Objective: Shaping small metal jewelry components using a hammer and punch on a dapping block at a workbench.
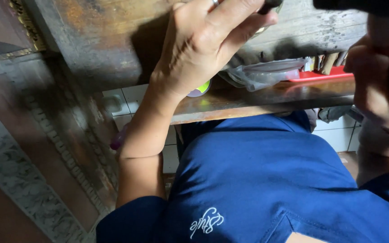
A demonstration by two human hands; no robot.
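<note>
Dark and narrow, the object [269,5] pinched in the left hand [203,45] shows only its lower end at the top edge of the view; the fingers are curled together around it, a ring on one of them; which way its long axis runs cannot be told, since most of it is cut off by the frame. The right hand [379,85] is raised close to the camera at the right edge, blurred and in shadow; whether its fingers are closed or apart cannot be told; a thin red band crosses the wrist.

Below the left hand lies a worn wooden table [113,40], its surface scratched and stained; on it, just beside the left wrist, a small green and pale round thing [200,90] peeks out; further right sits a crumpled clear plastic bag [262,74], touching a red tray [320,74] that holds brown sticks. Under the table edge, white wall tiles [127,101] show; a carved wooden panel [32,148] runs down the left; the person wears a blue shirt [266,180].
</note>
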